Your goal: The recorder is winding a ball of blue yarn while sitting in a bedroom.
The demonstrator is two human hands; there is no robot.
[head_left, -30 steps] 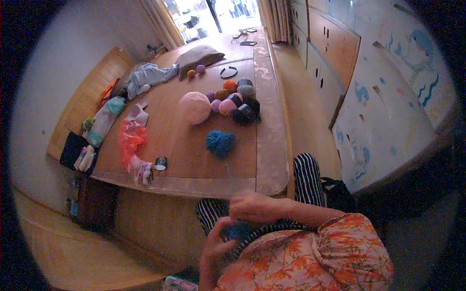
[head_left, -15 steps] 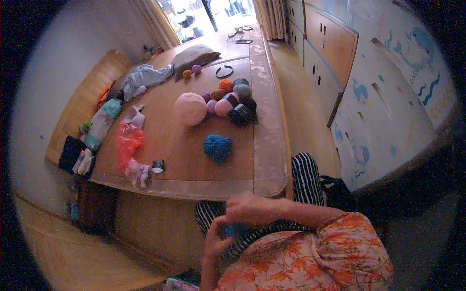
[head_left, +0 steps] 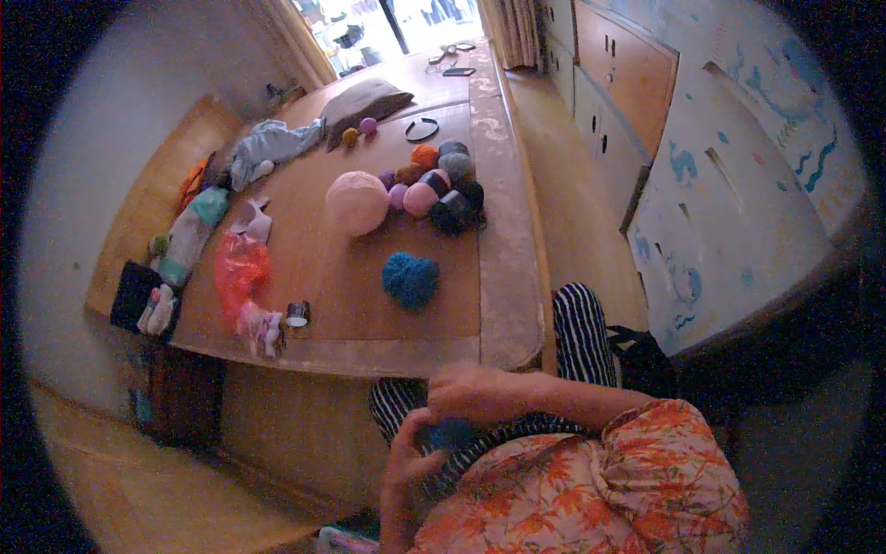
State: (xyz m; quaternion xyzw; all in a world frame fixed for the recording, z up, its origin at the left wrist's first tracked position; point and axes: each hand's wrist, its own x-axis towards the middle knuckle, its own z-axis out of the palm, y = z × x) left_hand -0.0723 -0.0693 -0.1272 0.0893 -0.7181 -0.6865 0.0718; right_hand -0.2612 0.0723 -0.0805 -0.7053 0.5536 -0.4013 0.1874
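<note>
Over my lap, my left hand [head_left: 413,452] curls around a small ball of blue yarn [head_left: 450,433], which shows between its fingers and my right forearm. Directly above it, my right hand [head_left: 460,390] is closed and slightly blurred. Whatever its fingers hold, perhaps a strand, cannot be made out. A larger bundle of blue yarn [head_left: 411,280] lies on the bed mat ahead of my hands, apart from both. Farther off rest a big pale pink yarn ball [head_left: 357,203] and a cluster of smaller balls, among them an orange ball [head_left: 425,155] and a black ball [head_left: 452,212].
On the mat's left side lie a bright coral plastic bag [head_left: 242,272], a small dark cylinder [head_left: 298,314] and folded clothing [head_left: 272,152]. A black headband [head_left: 422,129] and a grey pillow [head_left: 367,106] are farther back. White cabinets [head_left: 720,203] line the right side.
The view has shifted slightly, so the things on the bed appear a little higher and more to the left. Slightly more of the small blue ball shows beside my left hand.
</note>
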